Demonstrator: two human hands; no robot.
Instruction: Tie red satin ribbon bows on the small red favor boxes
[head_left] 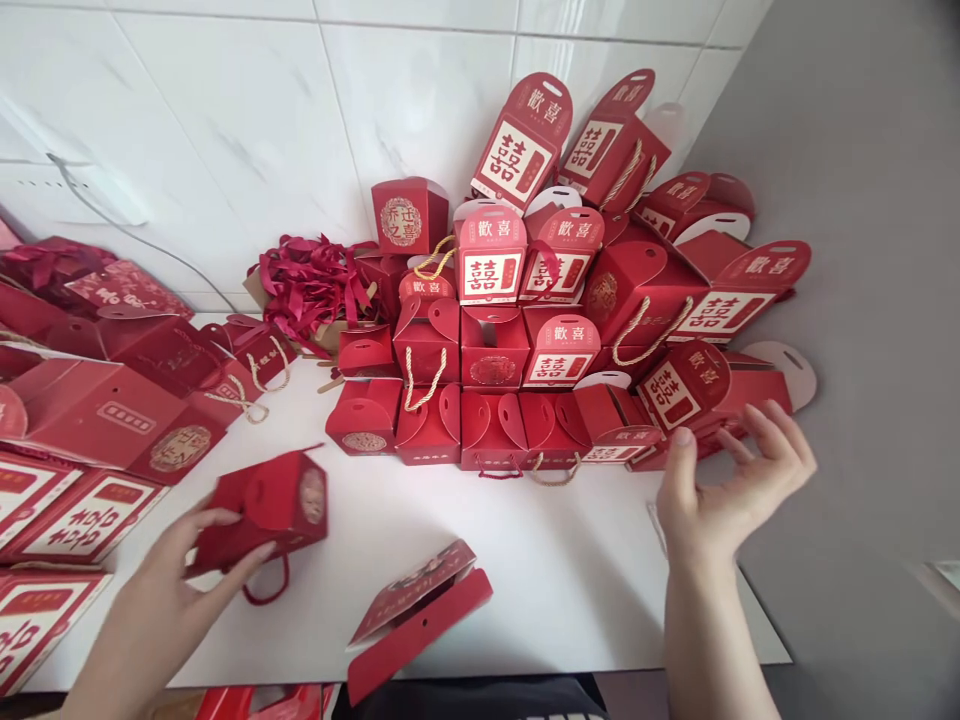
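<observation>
My left hand [199, 560] grips a small red gift box [281, 500] at its near end, just above the white table. The box has a round gold print on one side and a dark red cord handle. My right hand [739, 480] is raised at the right with spread, curved fingers and nothing in it, in front of the stacked red boxes [491, 360]. Between my hands, at the front edge, stands an opened red printed carton [420, 620] with its flap tilted toward me.
More red boxes [97, 400] crowd the left side of the white table [555, 540]. A heap of dark red ribbons [315, 285] lies by the tiled wall [240, 120], where a grey cable [142, 230] hangs. A grey panel [862, 300] borders the right side.
</observation>
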